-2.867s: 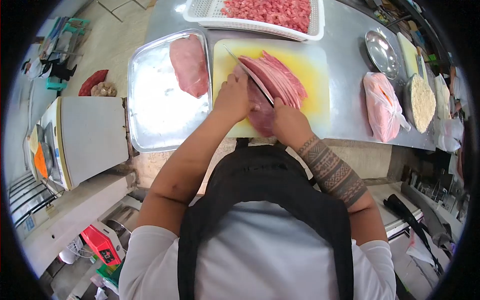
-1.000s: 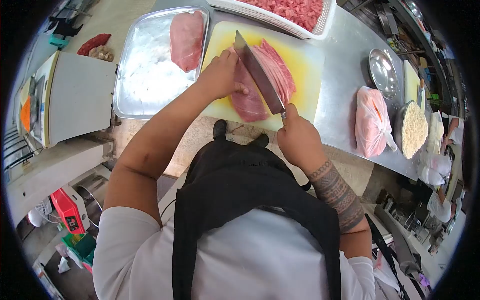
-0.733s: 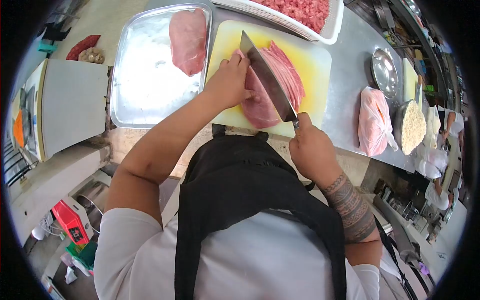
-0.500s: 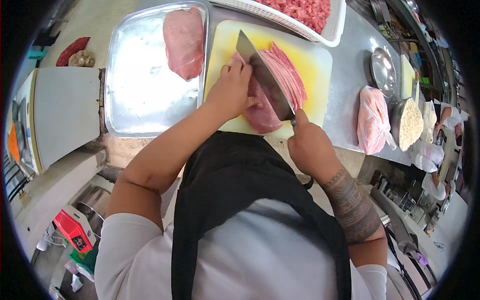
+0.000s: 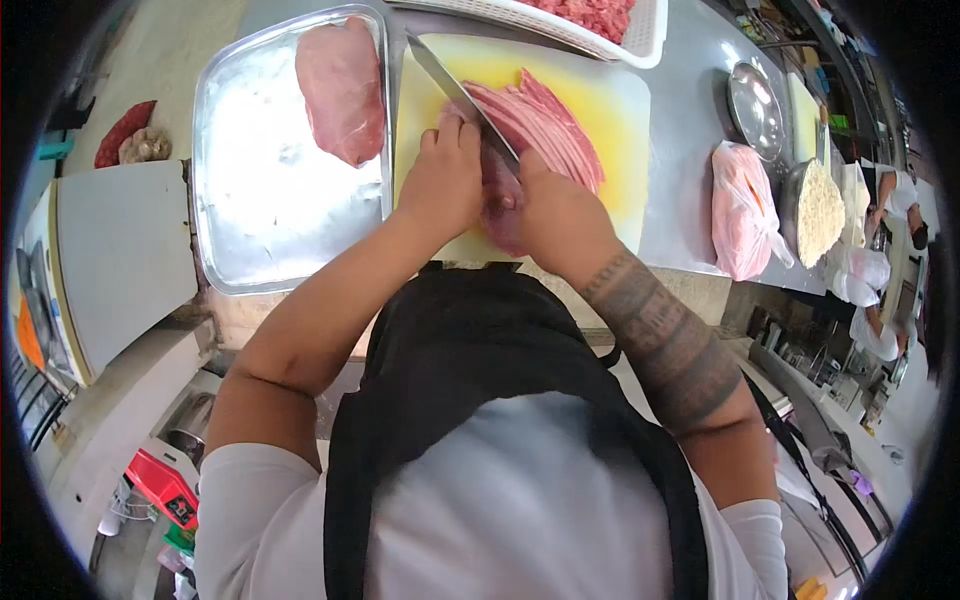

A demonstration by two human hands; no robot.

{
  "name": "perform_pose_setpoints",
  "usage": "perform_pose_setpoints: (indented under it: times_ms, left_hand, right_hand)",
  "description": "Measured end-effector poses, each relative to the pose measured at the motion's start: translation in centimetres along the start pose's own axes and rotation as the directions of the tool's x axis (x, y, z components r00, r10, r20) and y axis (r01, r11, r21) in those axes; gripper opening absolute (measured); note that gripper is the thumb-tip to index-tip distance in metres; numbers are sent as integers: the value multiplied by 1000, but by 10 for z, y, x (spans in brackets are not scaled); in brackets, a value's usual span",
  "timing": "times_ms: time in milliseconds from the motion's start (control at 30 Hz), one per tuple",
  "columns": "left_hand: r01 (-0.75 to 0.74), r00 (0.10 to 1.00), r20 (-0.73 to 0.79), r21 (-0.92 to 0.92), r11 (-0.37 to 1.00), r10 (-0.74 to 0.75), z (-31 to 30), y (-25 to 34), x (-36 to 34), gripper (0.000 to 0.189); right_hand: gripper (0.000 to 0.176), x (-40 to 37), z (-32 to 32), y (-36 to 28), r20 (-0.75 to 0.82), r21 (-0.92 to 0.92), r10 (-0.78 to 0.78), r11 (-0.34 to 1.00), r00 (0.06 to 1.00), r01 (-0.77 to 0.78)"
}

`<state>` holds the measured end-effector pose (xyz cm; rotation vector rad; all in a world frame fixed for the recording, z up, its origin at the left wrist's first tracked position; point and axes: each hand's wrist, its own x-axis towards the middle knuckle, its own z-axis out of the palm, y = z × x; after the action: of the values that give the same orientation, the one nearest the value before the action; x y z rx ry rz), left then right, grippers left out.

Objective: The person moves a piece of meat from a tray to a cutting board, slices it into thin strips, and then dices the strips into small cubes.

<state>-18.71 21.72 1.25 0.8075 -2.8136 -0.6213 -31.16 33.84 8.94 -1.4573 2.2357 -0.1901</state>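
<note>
My right hand point(image 5: 565, 212) is closed around the handle of a cleaver point(image 5: 452, 88). Its blade slants up and left across a piece of raw meat point(image 5: 503, 215) on the yellow-stained white cutting board point(image 5: 627, 110). With curled fingers, my left hand point(image 5: 447, 178) presses down on that same piece, just left of the blade. To the right of the cleaver, thin meat slices point(image 5: 548, 125) lie overlapped in a fan. Part of the meat is hidden by both hands.
Left of the board, a metal tray point(image 5: 240, 190) holds a large meat chunk point(image 5: 343, 90). A white basket point(image 5: 652, 40) of cut meat stands behind. Rightward are a pink-filled plastic bag point(image 5: 742, 215), a metal bowl point(image 5: 757, 110) and a bowl of pale crumbs point(image 5: 820, 215).
The cleaver and my right hand have shifted left and up, and the blade now stands more on edge. The slices lie more spread out. My left hand remains on the meat.
</note>
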Motion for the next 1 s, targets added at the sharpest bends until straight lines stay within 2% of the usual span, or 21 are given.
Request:
perform_pose_setpoints:
  times_ms: [100,200,300,400,500,600,700,800,900,1000]
  left_hand:
    - [21,1000,2,0,1000,-21,-4,3,-2,83]
    - [25,999,-24,-37,999,-26,0,6,3,88]
    - [16,999,-49,-53,998,-19,3,2,2,92]
    - [19,997,-76,-78,997,-25,2,0,4,93]
    - [73,996,-50,-107,992,-79,2,2,1,94]
    - [93,994,-43,-145,985,-101,0,5,2,95]
    - [66,995,-59,-154,986,-76,2,4,-3,96]
    - [37,995,-82,-161,986,-51,3,-1,-4,99]
    - [54,995,-77,-173,983,-68,4,0,-4,102]
    - [63,994,-82,-174,983,-78,4,4,-7,101]
  right_hand:
    - [23,-53,-28,3,117,54,46,997,992,-53]
    - [26,-56,-5,18,72,62,62,996,995,-67]
    - [32,-14,27,21,85,51,88,994,992,-93]
    - [31,-17,17,16,62,44,85,995,994,-88]
    - [25,-70,-9,24,6,88,-23,996,1000,22]
    - [24,-93,-7,27,138,-8,119,993,983,-119]
    - [24,-51,43,38,-5,33,15,999,1000,-15]
    - [25,-53,36,37,20,28,19,999,1000,-20]
    - [24,-89,11,38,-4,64,-11,998,1000,12]
    - [24,-137,-1,53,179,9,139,990,974,-143]
